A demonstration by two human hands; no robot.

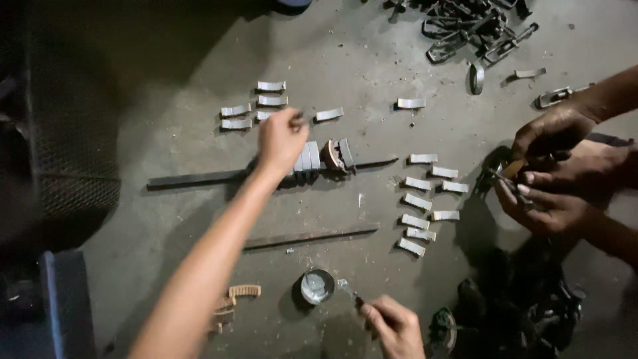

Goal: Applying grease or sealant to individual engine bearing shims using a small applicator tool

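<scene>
While reaching up to the centre of the frame with the left hand [282,139], hovering over the row of curved grey pieces [309,157] standing on edge along the long dark bar [199,178]. Keeping the fingers [294,120] of that hand drawn together at the tips; showing nothing that tells whether a piece is pinched between them. Gripping a small tool [348,290] with the right hand [393,326] at the bottom centre of the frame, fingers clamped on its handle, tip pointing up-left and lying just beside the small round tin [317,286].

Lying flat on the concrete floor [166,86]:
- loose curved pieces [251,105] grouped above and left of the left hand;
- more loose pieces [425,199] in rough rows at right of centre;
- a second thin bar [309,237] below the first, well apart from it;
- tan toothed pieces [242,291] at lower left, beside the forearm;
- a heap of dark metal parts [472,30] at the upper right.

Working at the right edge: a co-worker's two hands [548,169], closing together on a small item.
</scene>
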